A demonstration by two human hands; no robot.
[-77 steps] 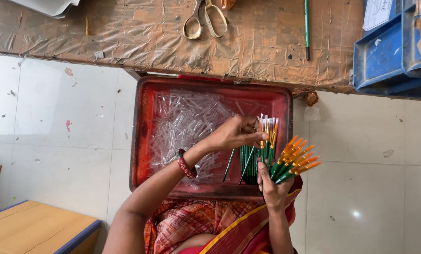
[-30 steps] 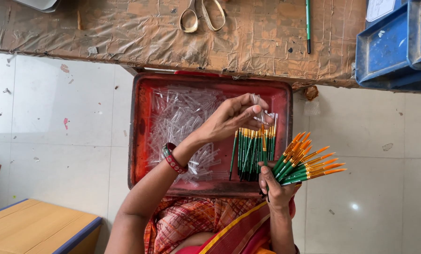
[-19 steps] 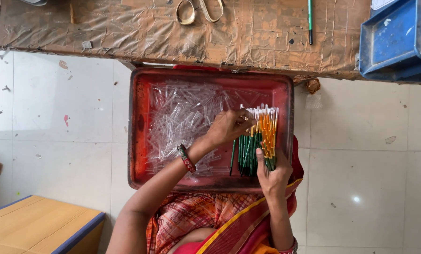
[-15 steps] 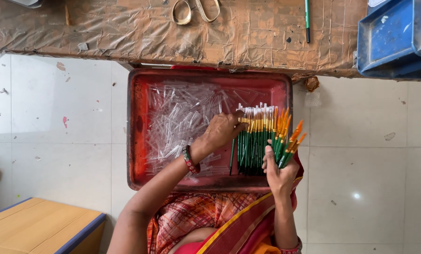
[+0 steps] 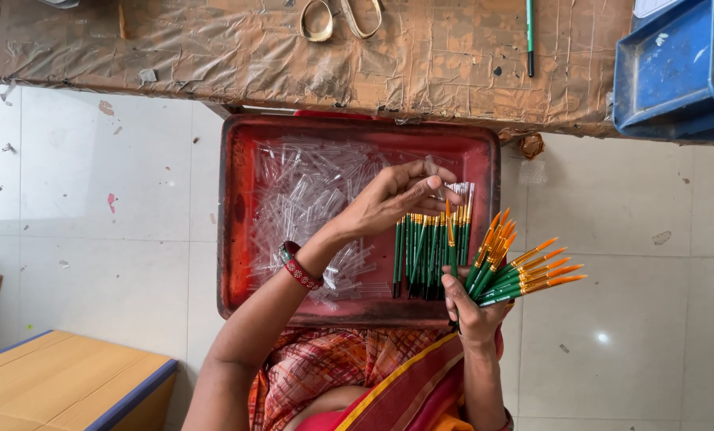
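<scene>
Green paintbrushes [image 5: 524, 275] fan out past the red tray's [image 5: 233, 239] right edge, pinched in the right hand [image 5: 472, 307]. Left hand [image 5: 393, 199] pinches a clear cap [image 5: 430, 165] above the tray's open middle.

Green-and-orange brushes [image 5: 500, 267], red tray [image 5: 231, 231], perhaps checked red cloth [image 5: 325, 371]
</scene>
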